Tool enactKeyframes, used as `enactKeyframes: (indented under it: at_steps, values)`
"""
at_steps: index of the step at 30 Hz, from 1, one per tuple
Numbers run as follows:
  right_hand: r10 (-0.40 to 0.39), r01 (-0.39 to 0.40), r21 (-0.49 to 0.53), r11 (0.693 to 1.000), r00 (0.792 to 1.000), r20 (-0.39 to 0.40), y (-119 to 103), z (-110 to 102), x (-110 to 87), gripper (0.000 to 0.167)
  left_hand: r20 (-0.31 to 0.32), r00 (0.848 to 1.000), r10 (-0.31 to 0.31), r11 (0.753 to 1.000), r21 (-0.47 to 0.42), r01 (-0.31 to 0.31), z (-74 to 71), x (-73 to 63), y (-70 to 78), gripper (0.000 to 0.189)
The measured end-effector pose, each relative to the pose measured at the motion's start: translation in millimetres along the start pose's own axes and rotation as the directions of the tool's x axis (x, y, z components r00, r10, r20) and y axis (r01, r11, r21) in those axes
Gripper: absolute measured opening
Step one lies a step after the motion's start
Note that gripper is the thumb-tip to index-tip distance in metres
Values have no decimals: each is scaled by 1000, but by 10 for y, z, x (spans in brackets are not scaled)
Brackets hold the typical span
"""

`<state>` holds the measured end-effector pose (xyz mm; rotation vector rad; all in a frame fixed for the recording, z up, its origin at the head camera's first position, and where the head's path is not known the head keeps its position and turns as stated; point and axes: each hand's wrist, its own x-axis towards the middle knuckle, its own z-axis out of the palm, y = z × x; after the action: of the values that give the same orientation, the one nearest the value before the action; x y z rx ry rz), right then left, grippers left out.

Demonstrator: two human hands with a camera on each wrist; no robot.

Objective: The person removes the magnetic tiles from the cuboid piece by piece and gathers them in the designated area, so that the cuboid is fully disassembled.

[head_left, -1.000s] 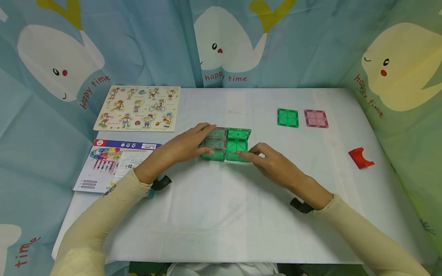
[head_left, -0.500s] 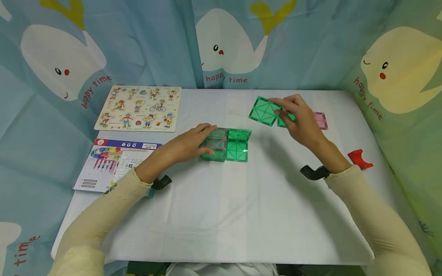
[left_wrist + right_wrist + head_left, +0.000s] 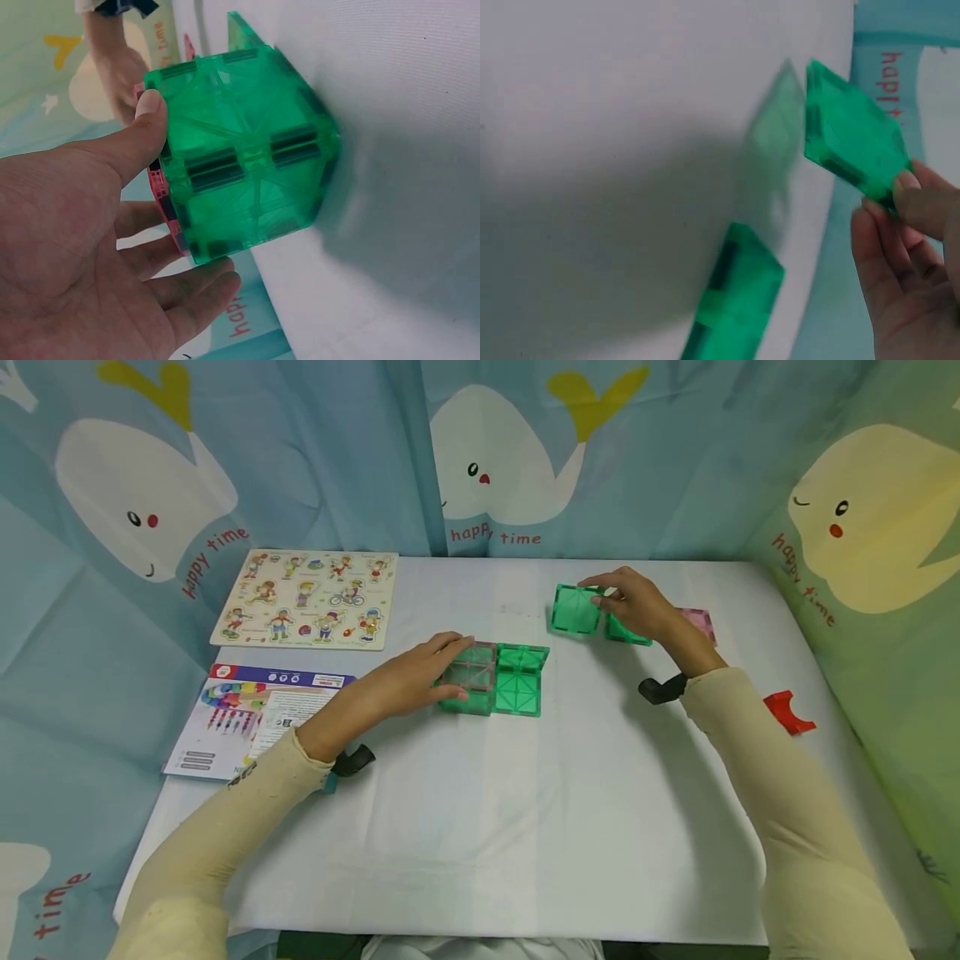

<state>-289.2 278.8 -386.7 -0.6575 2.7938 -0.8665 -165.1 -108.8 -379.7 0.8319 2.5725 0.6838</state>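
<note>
My left hand (image 3: 405, 681) holds a box of translucent magnetic tiles (image 3: 240, 157), green at the sides with a pink tile on top, thumb and fingers on opposite sides. Joined to its right are a flat green tile (image 3: 517, 695) and a second one tilted up behind it. At the back right, my right hand (image 3: 637, 606) pinches a green square magnetic tile (image 3: 851, 131) by its corner between thumb and fingertips, raised over the table. Close by, another green tile (image 3: 742, 300) lies flat, partly behind the hand in the head view. A pink tile (image 3: 701, 622) is mostly hidden by the right wrist.
A red curved piece (image 3: 788, 713) lies at the right side of the white table (image 3: 525, 843). At the left are a wooden puzzle board (image 3: 307, 602) with cartoon figures and a printed box (image 3: 202, 727). A blue curtain (image 3: 337, 443) with whales borders the back.
My right hand has left the tile box for the back right, bringing a green tile that it then turned more upright and lowered slightly. My left hand has stayed on the tile box.
</note>
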Motion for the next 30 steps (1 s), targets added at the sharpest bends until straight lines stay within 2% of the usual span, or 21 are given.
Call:
enactKeyframes:
  at_steps: [6, 11, 19, 25, 30]
  values:
    - [65, -68, 17, 998, 990, 128, 122, 83, 178, 39, -2, 1000, -4, 1000, 3, 4, 1, -6, -5, 85]
    - [108, -109, 0, 994, 982, 157, 137, 132, 266, 38, -4, 1000, 2, 1000, 1, -2, 8, -4, -15, 85]
    - [60, -49, -138, 989, 995, 77, 232, 338, 306, 35, -9, 1000, 10, 1000, 5, -10, 27, 3, -23, 85]
    - [128, -118, -197, 973, 991, 37, 206, 408, 268, 36, -11, 1000, 3, 1000, 1, -3, 23, 3, -26, 85]
    - [62, -62, -247, 967, 998, -11, 116, 448, 188, 39, -11, 1000, 9, 1000, 6, -9, 27, 8, -32, 85]
